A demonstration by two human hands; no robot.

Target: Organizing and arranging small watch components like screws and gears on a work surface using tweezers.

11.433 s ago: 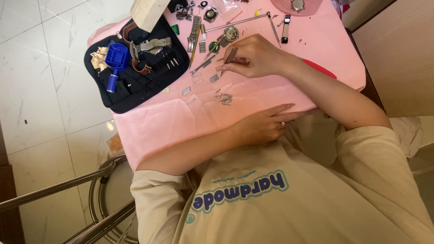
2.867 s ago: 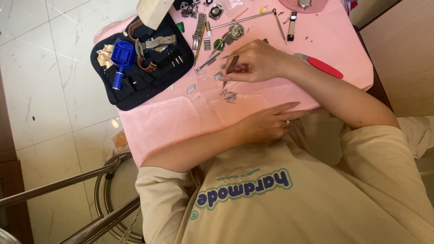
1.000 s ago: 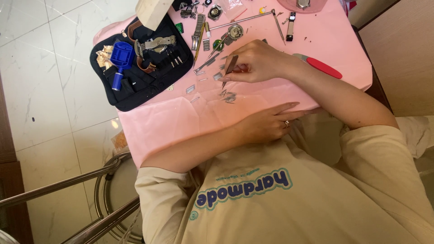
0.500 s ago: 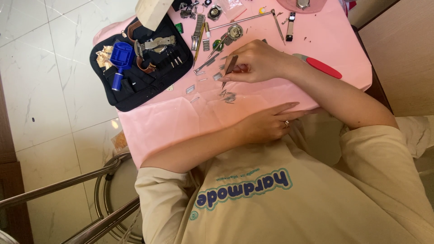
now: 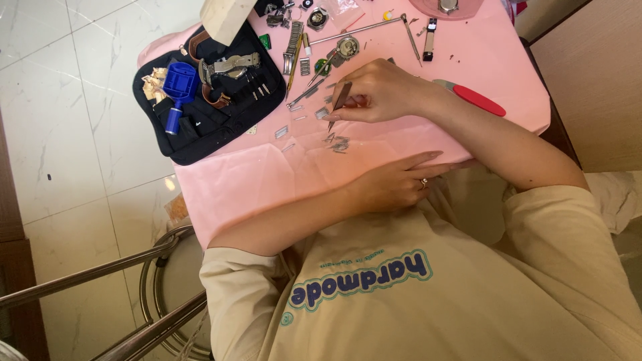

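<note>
A counter (image 5: 281,167) with a pink cloth over it is seen from above. A black tool case (image 5: 200,130) lies open on its left part, and a blue tool (image 5: 178,85) rests in the case with a brown strap (image 5: 212,100) beside it. A red-handled tool (image 5: 478,100) lies near the right edge. The right hand (image 5: 381,90) is held over the middle of the counter, its fingers pinched shut on thin tweezers (image 5: 338,103). The tweezers are pointed down at a small heap of metal watch links (image 5: 338,142), which lies just below this hand. The left hand (image 5: 394,184) is laid flat at the near edge, fingers loose and closed on nothing, with a ring (image 5: 423,182) on one finger. The links lie between the two hands. A round watch case (image 5: 346,47) sits farther back.
</note>
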